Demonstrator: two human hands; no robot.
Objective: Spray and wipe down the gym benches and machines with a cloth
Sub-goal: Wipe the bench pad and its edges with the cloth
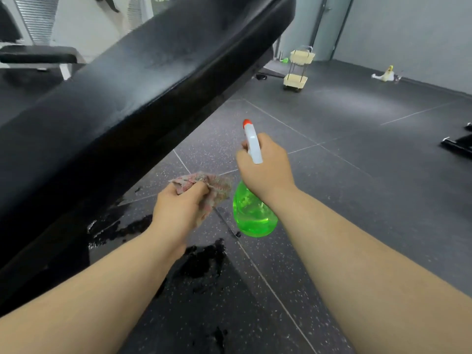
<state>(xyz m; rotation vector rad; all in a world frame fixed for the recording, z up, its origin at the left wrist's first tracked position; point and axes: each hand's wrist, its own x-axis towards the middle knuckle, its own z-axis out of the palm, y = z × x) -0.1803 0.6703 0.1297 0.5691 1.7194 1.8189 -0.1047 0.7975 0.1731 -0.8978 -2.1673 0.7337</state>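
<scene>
A long black padded bench (132,80) slants across the left and upper part of the head view, its surface dull with fine spray mist. My left hand (178,208) grips a crumpled pink cloth (214,187) just below the bench's lower edge, apart from the pad. My right hand (265,169) holds a green spray bottle (252,215) by its white trigger head, whose red nozzle (246,122) points up and away, toward the bench's right edge.
Wet dark patches (201,261) lie on the speckled grey rubber floor below my arms. A small cream two-tier cart (297,70) stands at the back. A white and yellow item (385,74) lies by the far wall. Another black pad (38,54) sits far left; black equipment (459,144) at right edge.
</scene>
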